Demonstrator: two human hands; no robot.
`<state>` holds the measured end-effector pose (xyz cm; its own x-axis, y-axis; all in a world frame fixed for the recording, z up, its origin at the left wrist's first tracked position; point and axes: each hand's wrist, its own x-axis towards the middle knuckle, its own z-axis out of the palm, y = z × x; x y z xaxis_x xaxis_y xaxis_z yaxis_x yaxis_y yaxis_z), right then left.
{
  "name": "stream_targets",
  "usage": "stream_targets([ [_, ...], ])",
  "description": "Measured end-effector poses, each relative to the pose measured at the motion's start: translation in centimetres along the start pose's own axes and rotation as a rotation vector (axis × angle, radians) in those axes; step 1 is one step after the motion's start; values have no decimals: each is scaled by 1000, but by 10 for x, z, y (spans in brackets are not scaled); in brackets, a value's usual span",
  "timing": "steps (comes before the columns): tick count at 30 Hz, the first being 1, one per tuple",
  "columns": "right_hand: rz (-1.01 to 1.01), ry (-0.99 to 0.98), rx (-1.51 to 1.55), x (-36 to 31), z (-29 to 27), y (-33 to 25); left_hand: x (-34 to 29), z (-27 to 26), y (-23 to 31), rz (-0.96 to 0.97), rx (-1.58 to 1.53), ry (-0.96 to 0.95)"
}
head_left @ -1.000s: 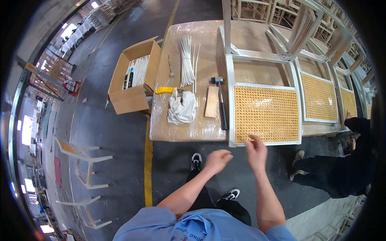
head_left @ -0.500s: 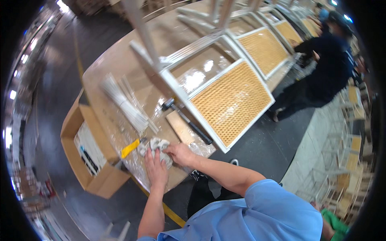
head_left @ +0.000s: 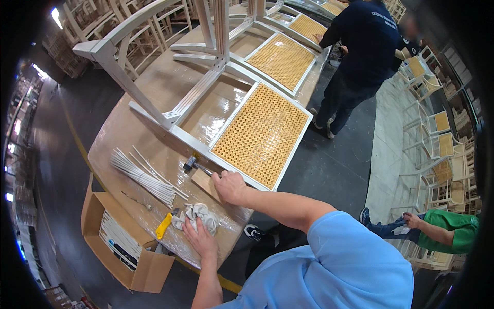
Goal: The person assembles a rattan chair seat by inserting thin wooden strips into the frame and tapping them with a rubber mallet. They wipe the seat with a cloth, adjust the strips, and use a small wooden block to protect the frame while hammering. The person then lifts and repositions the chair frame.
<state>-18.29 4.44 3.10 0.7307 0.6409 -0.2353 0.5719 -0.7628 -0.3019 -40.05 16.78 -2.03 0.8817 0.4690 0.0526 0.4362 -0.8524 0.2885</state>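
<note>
My left hand (head_left: pixel 202 240) lies, fingers extended, on the white cloth (head_left: pixel 207 214) near the edge of the brown table (head_left: pixel 118 134). My right hand (head_left: pixel 230 187) hides most of the hammer (head_left: pixel 190 164) handle and part of the wooden block (head_left: pixel 203 180); whether its grip is closed, I cannot tell. Clear film covers the tabletop; dark floor (head_left: pixel 334 165) runs alongside.

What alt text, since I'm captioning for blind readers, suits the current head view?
A person's left hand lies on a crumpled white cloth on a plastic-wrapped table, their right hand partly covering a hammer. Nearby are a wooden block and a white chair frame with a yellow woven panel.
</note>
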Motion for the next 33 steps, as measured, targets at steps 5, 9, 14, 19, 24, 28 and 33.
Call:
stream_targets([
  [5,-62,157,129,-9,-11,-13,6,-17,9,25,101,-106],
  [9,-131,220,601,-42,-25,-13,17,-31,36,150,-225,-37],
  [14,-297,412,923,-111,-63,0,28,13,18,227,-86,-23],
  [19,-28,528,864,-194,-41,78,41,-15,4,278,-396,-56],
  [24,504,584,818,-250,-17,178,47,-54,84,127,-439,-63],
  [28,671,761,976,-221,1,261,78,1,255,560,-568,-444],
  [33,685,746,1092,-179,-7,321,132,99,376,765,-241,-577],
])
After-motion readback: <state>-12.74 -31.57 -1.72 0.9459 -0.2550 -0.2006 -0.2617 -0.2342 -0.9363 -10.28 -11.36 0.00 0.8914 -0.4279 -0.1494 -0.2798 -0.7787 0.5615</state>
